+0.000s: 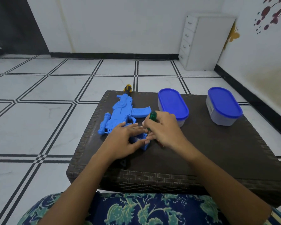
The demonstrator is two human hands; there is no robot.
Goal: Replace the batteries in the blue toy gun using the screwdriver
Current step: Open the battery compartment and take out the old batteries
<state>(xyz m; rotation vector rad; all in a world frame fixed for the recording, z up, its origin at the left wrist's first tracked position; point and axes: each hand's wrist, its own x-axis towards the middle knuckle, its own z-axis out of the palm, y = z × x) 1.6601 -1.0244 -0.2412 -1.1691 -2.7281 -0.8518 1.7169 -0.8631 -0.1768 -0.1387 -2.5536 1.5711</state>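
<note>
Blue toy gun (120, 111) lies flat on its side at the left of the dark woven tabletop (217, 151), barrel toward the far edge and grip end toward the near side. This lie probably puts the battery cover uppermost and gives a stable base for tool work.

Left hand (126, 137): fingers extended and pressed onto the near end of the gun, likely to stop the body turning or sliding under torque.

Right hand (165, 130): closed round the green-handled screwdriver (152, 115), which stands nearly upright with its handle tilted away. The tip is hidden between the hands; engagement with a screw cannot be confirmed.

Two lidded containers, one near the hands (173, 103) and one further right (224, 104), stand closed, clear of the work. A yellow-and-black tool handle (128, 88) shows just past the muzzle at the far edge.

Judged step: working the cover screw.
</note>
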